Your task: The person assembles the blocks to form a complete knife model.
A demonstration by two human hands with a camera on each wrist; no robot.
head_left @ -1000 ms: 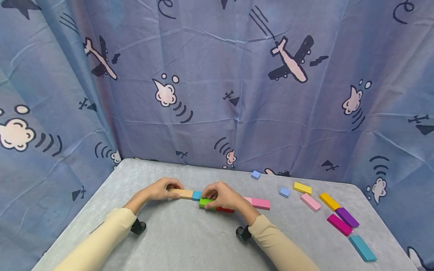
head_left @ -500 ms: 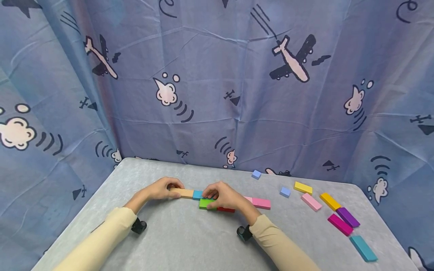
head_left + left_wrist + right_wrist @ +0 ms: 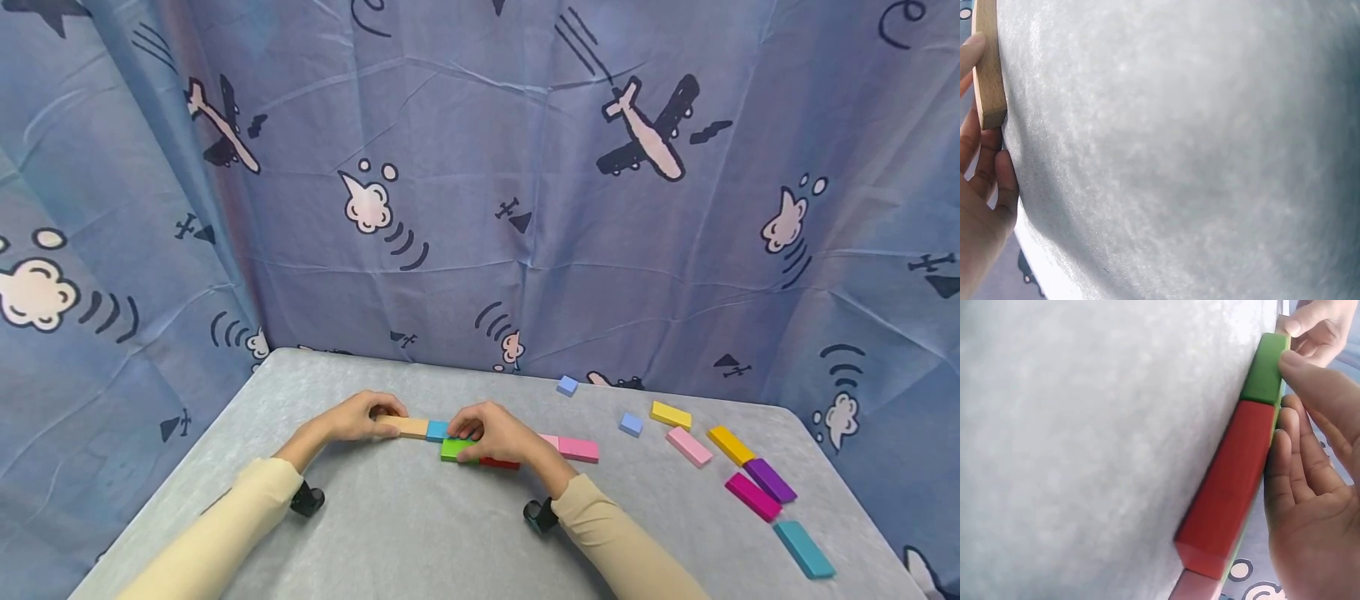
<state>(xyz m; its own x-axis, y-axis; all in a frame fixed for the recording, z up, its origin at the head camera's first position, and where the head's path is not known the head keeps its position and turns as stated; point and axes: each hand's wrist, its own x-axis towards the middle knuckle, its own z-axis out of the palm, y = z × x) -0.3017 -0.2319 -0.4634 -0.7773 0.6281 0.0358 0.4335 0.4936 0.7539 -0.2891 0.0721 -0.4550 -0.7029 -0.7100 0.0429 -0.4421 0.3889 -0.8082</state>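
My left hand grips the left end of a tan wooden block, thumb at its front and fingers behind. A blue block lies against that block's right end. My right hand pinches a green block, which sits just in front of the blue one; its thumb presses the green block, while the other fingers curl behind the row. A red block adjoins the green block end to end. Beyond my right wrist lie a light pink piece and a pink block. My right hand hides part of the row.
At the right of the grey table lie loose blocks: yellow, pale pink, orange-yellow, purple, magenta and teal. Two small blue blocks lie farther back. A patterned curtain hangs behind.
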